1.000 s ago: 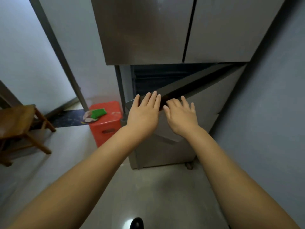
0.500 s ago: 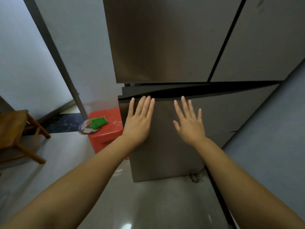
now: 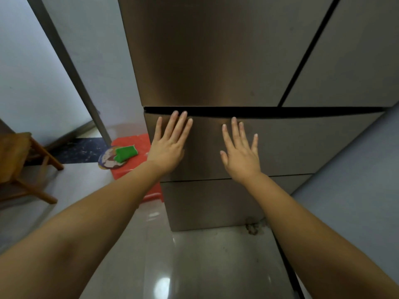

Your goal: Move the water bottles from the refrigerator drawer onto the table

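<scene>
A tall brushed-metal refrigerator fills the view, and its upper drawer (image 3: 302, 145) sits flush with only a thin dark gap along its top. My left hand (image 3: 170, 143) lies flat against the left part of the drawer front, fingers straight and spread. My right hand (image 3: 240, 152) presses flat beside it, near the drawer's middle, fingers also straight. Neither hand holds anything. No water bottle and no table are in view.
A second drawer (image 3: 216, 203) sits below the first. A red plastic stool (image 3: 131, 169) with a green item (image 3: 126, 153) on a round dish stands left of the refrigerator. A wooden chair (image 3: 19, 165) is at the far left. A grey wall closes the right side.
The drawer stood pulled out a second ago; both flat hands have pushed it in and it is now flush. The view has moved closer to the refrigerator.
</scene>
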